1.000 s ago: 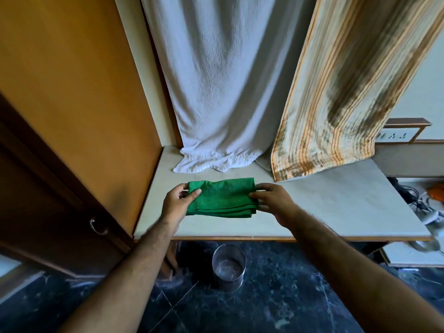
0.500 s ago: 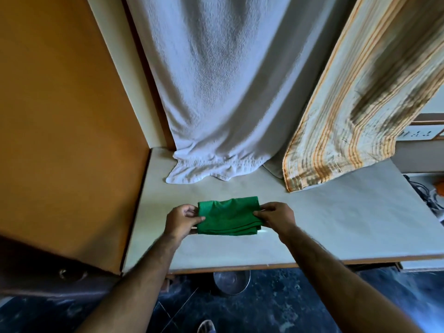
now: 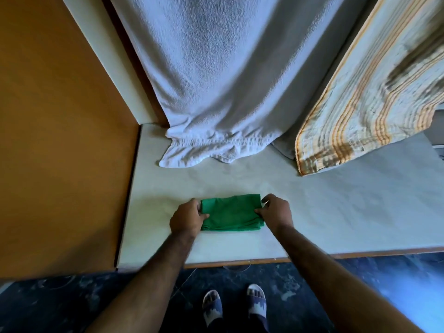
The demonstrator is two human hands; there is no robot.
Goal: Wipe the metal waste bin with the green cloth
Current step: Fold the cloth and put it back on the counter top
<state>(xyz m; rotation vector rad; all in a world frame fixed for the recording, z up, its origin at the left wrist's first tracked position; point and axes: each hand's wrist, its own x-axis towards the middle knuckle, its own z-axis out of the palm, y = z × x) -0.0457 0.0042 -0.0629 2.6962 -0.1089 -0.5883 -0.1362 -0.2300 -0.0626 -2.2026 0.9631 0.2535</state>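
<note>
The folded green cloth (image 3: pixel 231 211) lies flat on the pale table top (image 3: pixel 336 212), near its front edge. My left hand (image 3: pixel 186 218) pinches the cloth's left end, thumb on top. At the cloth's right end my right hand (image 3: pixel 276 210) grips it the same way. Under the table's front edge only a thin curved sliver of the metal waste bin's rim (image 3: pixel 236 268) shows; the rest of the bin is hidden by the table.
A white towel (image 3: pixel 216 92) hangs down at the back and rests on the table. A striped orange-and-cream cloth (image 3: pixel 372 104) hangs at the right. An orange wooden panel (image 3: pixel 60 128) walls the left side. My two slippered feet (image 3: pixel 234 306) stand on dark marble floor.
The view has tilted down and moved closer over the table, so the bin has slid almost fully under the table edge. The cloth, held at both ends, now lies flat on the table.
</note>
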